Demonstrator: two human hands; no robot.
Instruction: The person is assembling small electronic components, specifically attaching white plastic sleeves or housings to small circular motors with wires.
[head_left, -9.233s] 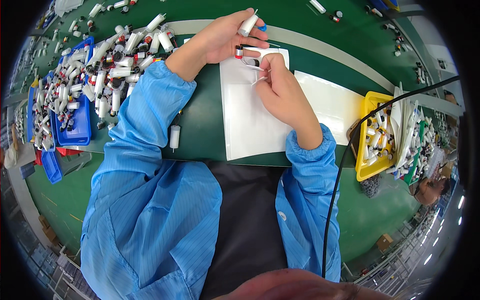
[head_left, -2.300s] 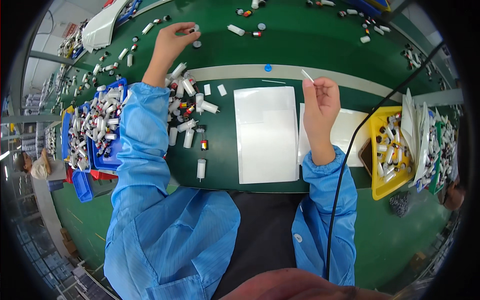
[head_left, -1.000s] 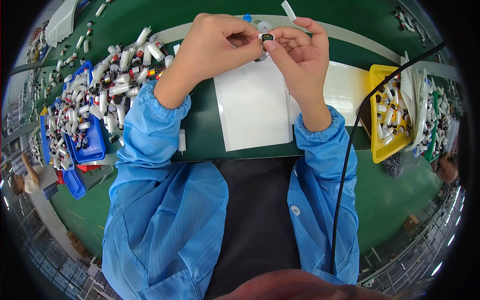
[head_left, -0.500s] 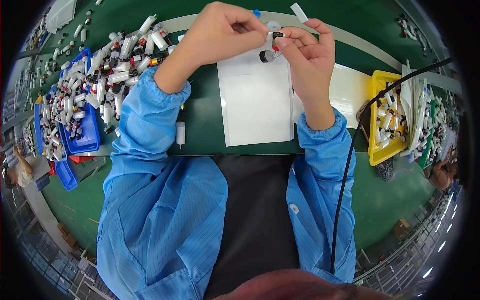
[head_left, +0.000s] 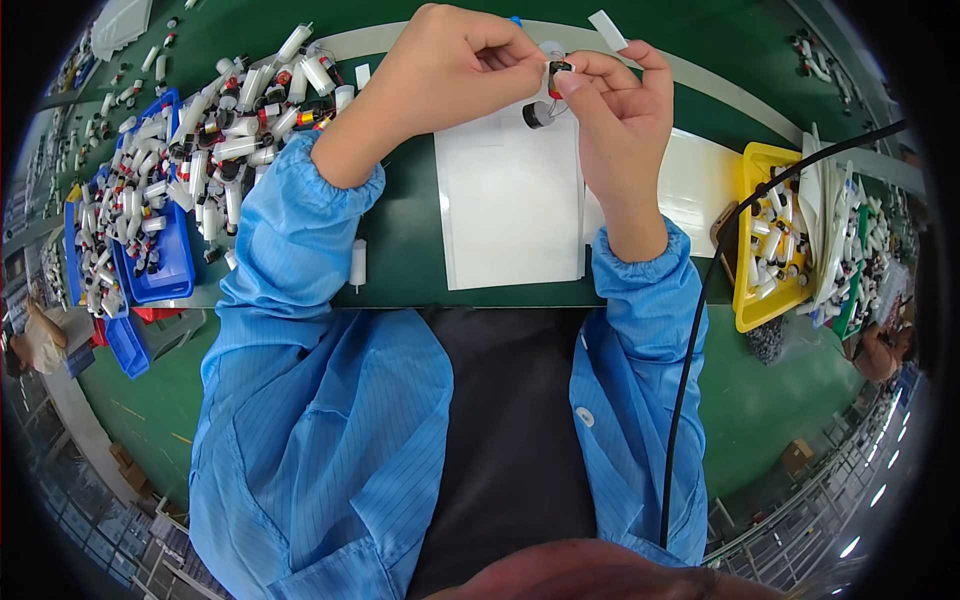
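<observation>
At the far left a co-worker (head_left: 40, 340) shows at the rim, and nearer stand blue trays (head_left: 170, 280) of white-bodied parts, with a small blue tray (head_left: 128, 347) hanging lower, beyond the bench edge. Right of the trays, a loose heap (head_left: 237, 148) of white tubes with black and red ends lies on the green bench (head_left: 400, 235), and a lone tube (head_left: 358, 263) lies by the left sleeve (head_left: 275, 225). A white tab (head_left: 362, 75) lies just beside the heap. The left hand (head_left: 462, 68) is bent over the far side of the white sheets (head_left: 510, 215), fingertips right at the cell (head_left: 556, 80); I cannot tell whether they pinch anything. The cell, red and black, is raised above the sheets' far edge, between the two hands, with a dark cap (head_left: 537, 114) dangling on thin wires just below it. The right hand (head_left: 625, 105) pinches the cell between thumb and forefinger, other fingers spread, a white strip (head_left: 608, 31) sticking up at the tip of one. Farther right lie a glossy sheet (head_left: 690, 190), a black cable (head_left: 690, 345) crossing the view, and a yellow bin (head_left: 744, 312) of white-and-black parts.
</observation>
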